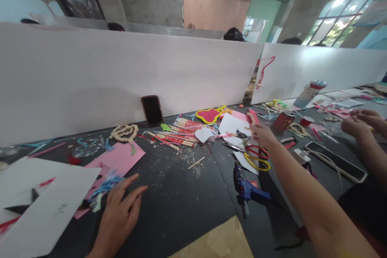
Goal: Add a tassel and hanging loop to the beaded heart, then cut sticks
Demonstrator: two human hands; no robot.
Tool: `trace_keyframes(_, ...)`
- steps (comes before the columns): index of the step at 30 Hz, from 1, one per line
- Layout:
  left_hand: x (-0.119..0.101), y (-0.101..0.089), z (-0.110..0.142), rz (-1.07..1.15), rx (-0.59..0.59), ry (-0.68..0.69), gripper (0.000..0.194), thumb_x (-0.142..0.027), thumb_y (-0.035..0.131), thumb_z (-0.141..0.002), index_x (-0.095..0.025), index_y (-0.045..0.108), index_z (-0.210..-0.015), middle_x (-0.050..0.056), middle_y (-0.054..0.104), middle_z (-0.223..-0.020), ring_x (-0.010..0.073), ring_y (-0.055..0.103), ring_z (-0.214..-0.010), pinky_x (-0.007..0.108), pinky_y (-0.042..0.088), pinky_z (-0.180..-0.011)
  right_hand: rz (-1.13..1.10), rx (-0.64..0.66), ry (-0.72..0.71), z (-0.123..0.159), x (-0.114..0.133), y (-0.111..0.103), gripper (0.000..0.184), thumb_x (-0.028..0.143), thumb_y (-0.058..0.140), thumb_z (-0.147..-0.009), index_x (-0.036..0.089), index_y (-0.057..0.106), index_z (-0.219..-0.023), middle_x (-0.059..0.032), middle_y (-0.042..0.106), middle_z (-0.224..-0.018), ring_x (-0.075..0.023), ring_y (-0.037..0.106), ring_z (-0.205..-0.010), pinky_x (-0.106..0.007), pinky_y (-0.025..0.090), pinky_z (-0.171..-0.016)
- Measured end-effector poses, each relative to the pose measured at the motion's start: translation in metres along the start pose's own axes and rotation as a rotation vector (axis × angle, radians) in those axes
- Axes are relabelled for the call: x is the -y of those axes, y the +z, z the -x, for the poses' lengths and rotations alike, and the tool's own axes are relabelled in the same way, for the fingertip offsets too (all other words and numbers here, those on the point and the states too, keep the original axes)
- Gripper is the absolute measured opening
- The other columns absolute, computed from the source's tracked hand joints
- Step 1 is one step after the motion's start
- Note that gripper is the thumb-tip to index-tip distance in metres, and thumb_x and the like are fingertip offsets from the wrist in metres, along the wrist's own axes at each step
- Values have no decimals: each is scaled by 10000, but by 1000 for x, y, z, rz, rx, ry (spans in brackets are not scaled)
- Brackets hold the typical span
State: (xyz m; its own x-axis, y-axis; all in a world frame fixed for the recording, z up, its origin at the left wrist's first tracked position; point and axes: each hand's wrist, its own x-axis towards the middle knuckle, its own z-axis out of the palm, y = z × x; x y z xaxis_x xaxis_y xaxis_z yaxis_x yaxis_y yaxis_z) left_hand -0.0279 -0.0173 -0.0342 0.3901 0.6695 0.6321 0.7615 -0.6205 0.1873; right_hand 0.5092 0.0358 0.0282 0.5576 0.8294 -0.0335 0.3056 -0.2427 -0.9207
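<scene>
So the left hand [121, 209] is palm down over the black table [181, 209], fingers loosely spread and bent a bit, holding nothing, right beside the blue tassels [109, 183] on the pink paper [125, 157]. The right arm [305, 185] stretches way out from the lower right, and the right hand [263, 136] is up by the white paper [232, 124], fingers curled. A beige strand [250, 118] sits right at its fingertips, but it's kinda small and blurry there, so I can't tell if it's pinched or just being touched. Closer in on that side: scissors with red handles [260, 152], yellow handles [260, 163] next to those, then a blue glue gun [246, 185]. Stick bundle [178, 133] lies left of the paper, with red-and-white wrappers, print too fuzzy to read. Same deal with the red can [283, 121]: there's some marking, no brand I can make out.
</scene>
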Motion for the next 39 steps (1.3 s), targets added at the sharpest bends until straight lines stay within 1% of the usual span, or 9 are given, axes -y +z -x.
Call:
trace_keyframes(3, -1, 0, 0, 6, 11, -7, 208, -165, 491, -812, -227, 619, -963, 100, 495, -1209, 263, 501, -1077, 444, 404, -910, -71, 6, 83, 2, 4, -4, 321, 333, 519, -874, 170, 523, -1150, -75, 550, -1148, -185, 569, -956, -394, 492, -796)
trace_keyframes(6, -2, -1, -2, 14, 17, -6, 201, -168, 486, -814, -224, 622, -951, 99, 497, -1198, 266, 501, -1073, 443, 405, -905, -125, 5, 103, 5, 7, -6, 322, 333, 520, -873, 171, 522, -1152, -76, 549, -1151, -187, 568, -959, -395, 491, -797)
trace_keyframes(13, -1, 1, -2, 13, 28, -4, 206, -163, 488, -813, -236, 604, -966, 93, 482, -1211, 252, 504, -1030, 427, 418, -867, -169, 11, 102, 5, 11, -5, 331, 332, 524, -871, 164, 518, -1156, -77, 548, -1151, -190, 568, -962, -400, 490, -799)
trace_keyframes(23, 0, 2, -1, 8, 31, -6, 192, -195, 473, -820, -222, 624, -936, 99, 496, -1192, 260, 514, -1026, 427, 424, -867, -208, 163, 80, 18, 15, -5, 306, 325, 517, -876, 168, 529, -1138, -72, 557, -1133, -178, 574, -940, -383, 495, -787)
trace_keyframes(33, 0, 2, -1, 3, 38, 10, 191, -195, 478, -817, -217, 617, -946, 105, 492, -1192, 260, 518, -1003, 428, 427, -848, -179, 222, 68, 24, 13, -10, 296, 318, 527, -871, 157, 535, -1119, -66, 568, -1100, -171, 581, -911, -370, 501, -764)
trace_keyframes(39, 1, 2, -1, -1, 38, -9, 196, -226, 470, -817, -233, 618, -945, 92, 503, -1187, 250, 518, -1013, 411, 429, -855, -175, 278, 1, 35, 16, -8, 257, 318, 530, -870, 146, 555, -1059, -46, 595, -1001, -139, 592, -817, -324, 510, -700)
